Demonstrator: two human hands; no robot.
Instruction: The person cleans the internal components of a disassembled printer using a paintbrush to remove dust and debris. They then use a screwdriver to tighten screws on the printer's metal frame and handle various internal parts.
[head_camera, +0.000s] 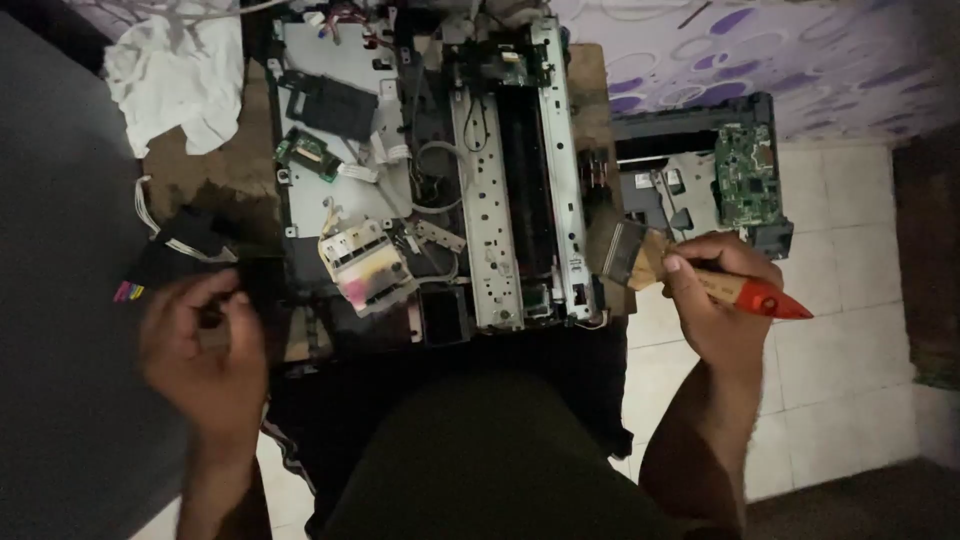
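- Head view, looking down: an opened printer (500, 170) lies on a small wooden worktop (215, 175), its cover off and its metal frame and wiring exposed.
- Right hand (715, 305): fingers clenched around the handle of a brush (690, 272), just right of the printer's near right corner. The handle is wooden with a red end that points right; the flat bristles point left towards the printer's metal rail (560, 150) and sit just beside it.
- Left hand (205, 355): at the near left edge of the worktop, fingers curled on a small dark part (215, 315). What the part is cannot be told in the dim light.
- A white ink carriage (365, 265) with a pink patch lies inside the printer, between the two hands.
- A small green circuit board (305, 152) sits in the left half of the printer, with white ribbon cables beside it.
- A white cloth (175, 80) lies crumpled at the far left of the worktop.
- A second dismantled unit (700, 190) with a green circuit board stands on the tiled floor (850, 300), right of the worktop.
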